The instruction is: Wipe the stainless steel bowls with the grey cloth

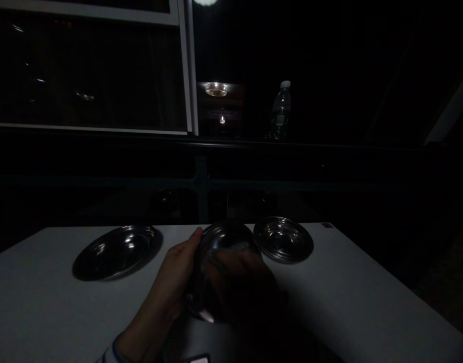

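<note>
A shiny metal bowl (pixel 216 237) is held tilted above the white table, its inside turned toward me. My left hand (pixel 174 275) is closed on the bowl's left rim, with the thumb along the edge. Inside the bowl, my right hand (pixel 242 277) is in deep shadow, its fingers bent against the metal. A small rough-textured patch shows just above those fingers; whether it is a thing in the hand or a reflection is unclear. To the right sits a stack of similar metal bowls (pixel 284 239). On the left lies a wider oval-looking metal dish (pixel 116 252).
The white table (pixel 367 297) spans the lower view. Behind it runs a dark ledge with a clear plastic bottle (pixel 281 111) on it. A white window frame (pixel 189 65) stands at the upper left. A dark-edged object (pixel 199 359) is cut off at the bottom.
</note>
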The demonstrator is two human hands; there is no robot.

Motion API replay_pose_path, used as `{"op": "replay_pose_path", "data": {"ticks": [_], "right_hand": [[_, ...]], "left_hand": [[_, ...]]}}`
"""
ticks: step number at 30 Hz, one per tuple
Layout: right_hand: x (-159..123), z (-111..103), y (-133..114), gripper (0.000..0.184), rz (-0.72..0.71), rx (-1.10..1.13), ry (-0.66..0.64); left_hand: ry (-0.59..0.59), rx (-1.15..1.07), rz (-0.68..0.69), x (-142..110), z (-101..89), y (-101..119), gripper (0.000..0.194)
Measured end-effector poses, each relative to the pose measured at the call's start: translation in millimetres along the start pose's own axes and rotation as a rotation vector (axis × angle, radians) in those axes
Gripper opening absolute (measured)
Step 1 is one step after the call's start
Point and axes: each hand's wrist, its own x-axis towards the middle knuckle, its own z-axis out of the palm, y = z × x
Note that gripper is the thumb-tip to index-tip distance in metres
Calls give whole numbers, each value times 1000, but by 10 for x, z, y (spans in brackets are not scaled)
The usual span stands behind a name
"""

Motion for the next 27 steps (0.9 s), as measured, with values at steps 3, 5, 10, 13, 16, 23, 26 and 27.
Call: {"op": "replay_pose_path", "data": {"ticks": [3, 5, 10, 13, 16, 23, 26, 27], "right_hand": [[-38, 37, -139, 23, -33, -31, -24], [-33, 38, -126, 22, -40, -1, -40], [30, -42, 200, 24, -2, 56, -35], [50, -99, 377, 24, 123, 62, -88], [45, -132, 471, 25, 200, 75, -113], [15, -174, 630, 25, 218, 101, -137], [28, -211, 649, 27, 188, 96, -125], [35, -224, 646, 27, 189, 89, -115]], "left_hand": [[12, 7, 24, 6, -8, 10, 35], [25, 12, 29, 9, -8, 10, 35], [5, 8, 5, 25, -15, -8, 37], [-8, -19, 3, 46, -50, -2, 34], [-2, -67, -28, 64, -99, 29, 31], [122, -198, -33, 50, -185, 158, 21], [111, -239, -47, 56, -205, 182, 20], [103, -249, -57, 62, -209, 183, 20]]}}
